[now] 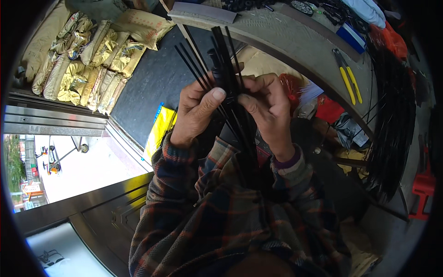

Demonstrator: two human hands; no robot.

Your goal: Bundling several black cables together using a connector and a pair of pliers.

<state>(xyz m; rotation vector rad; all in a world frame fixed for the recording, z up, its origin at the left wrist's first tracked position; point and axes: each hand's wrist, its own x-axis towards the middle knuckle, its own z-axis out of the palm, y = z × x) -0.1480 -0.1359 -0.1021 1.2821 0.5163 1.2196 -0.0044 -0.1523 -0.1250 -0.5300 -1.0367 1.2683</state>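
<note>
In front of my chest stands a bundle of thin black rods (223, 48), fanned out a little at the top and running down toward my lap. A dark ridged tube-like fitting (215, 62) sits among the rods near their upper end. My left hand (198, 111) is closed round the left side of the bundle, its thumb pressed on the rods just below the fitting. From the right, my right hand (270, 108) pinches at the same bundle with thumb and bent fingers. Whatever small part lies between those right fingertips is hidden.
A workbench (286, 41) curves across the far right, carrying yellow-handled pliers (348, 76), a blue box (351, 38) and a large heap of black rods (392, 120). Filled sacks (87, 60) are stacked far left. A yellow packet (159, 131) lies beside my left forearm, near a doorway.
</note>
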